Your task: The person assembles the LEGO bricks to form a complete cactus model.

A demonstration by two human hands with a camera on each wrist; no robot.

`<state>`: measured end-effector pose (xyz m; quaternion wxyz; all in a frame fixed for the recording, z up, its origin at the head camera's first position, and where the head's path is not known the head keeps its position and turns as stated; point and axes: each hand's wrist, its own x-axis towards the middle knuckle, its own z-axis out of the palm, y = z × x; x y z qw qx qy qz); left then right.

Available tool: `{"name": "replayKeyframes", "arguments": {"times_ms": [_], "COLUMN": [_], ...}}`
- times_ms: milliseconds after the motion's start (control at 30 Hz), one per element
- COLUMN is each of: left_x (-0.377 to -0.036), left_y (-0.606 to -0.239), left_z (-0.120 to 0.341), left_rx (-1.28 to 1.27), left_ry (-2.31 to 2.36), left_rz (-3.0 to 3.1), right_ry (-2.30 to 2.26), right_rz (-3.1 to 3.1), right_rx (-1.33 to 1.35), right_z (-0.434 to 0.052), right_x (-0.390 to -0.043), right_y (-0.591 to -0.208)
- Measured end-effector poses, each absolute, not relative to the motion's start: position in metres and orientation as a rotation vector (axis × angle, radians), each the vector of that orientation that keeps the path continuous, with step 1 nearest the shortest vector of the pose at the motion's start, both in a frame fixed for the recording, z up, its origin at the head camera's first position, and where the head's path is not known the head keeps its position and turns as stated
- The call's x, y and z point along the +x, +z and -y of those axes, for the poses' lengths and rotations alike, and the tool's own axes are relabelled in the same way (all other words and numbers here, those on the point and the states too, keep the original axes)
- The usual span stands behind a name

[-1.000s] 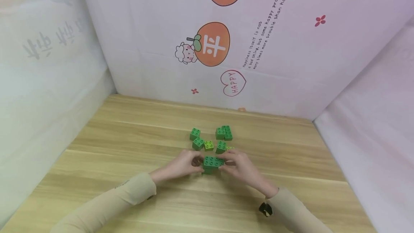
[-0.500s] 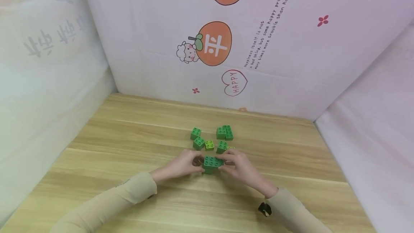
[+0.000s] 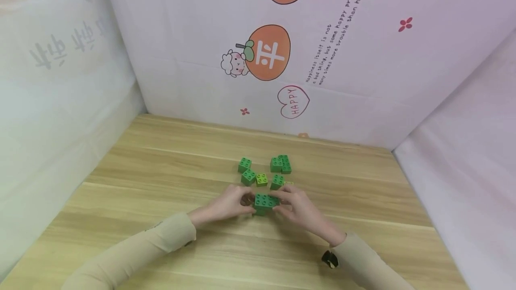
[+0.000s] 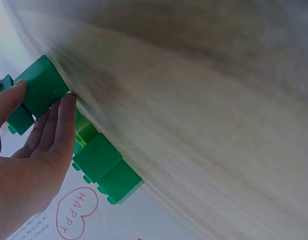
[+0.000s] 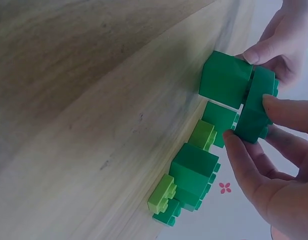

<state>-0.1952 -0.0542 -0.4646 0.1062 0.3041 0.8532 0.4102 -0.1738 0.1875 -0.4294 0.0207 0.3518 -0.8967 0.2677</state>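
My left hand (image 3: pixel 226 203) pinches a tall green toy building block (image 4: pixel 44 87) low at the table's surface, thumb on one side and fingers on the other. On the block's studded side lies a longer, flatter green brick (image 5: pixel 256 107) that overhangs to the right, with a thin dark seam between the two. My right hand (image 3: pixel 300 209) grips the overhanging end of that brick between thumb and fingertips. In the right wrist view the left thumb (image 5: pixel 264 52) lies against the tall block, near the seam.
Just beyond the hands, loose bricks stand on the wooden table (image 3: pixel 161 182): several green ones, such as a block (image 3: pixel 244 164) and a longer brick (image 3: pixel 285 164), plus a lime brick (image 3: pixel 261 179) and another lime brick (image 3: pixel 288 184) partly behind the right hand. A printed cloth (image 3: pixel 342 115) hangs behind.
Both hands keep their grip on the green pieces and stay almost still. The head view has shifted slightly.
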Motion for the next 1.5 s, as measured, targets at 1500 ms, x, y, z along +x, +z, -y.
{"name": "replayKeyframes", "arguments": {"times_ms": [1500], "left_x": [-0.1957], "left_y": [-0.4631], "left_z": [0.0525], "left_rx": [0.908], "left_ry": [1.186], "left_rz": [-2.539], "right_ry": [0.842], "right_rz": [2.883], "right_rx": [1.194], "right_z": [-0.1871], "right_x": [-0.1797], "right_y": [-0.4238]}}
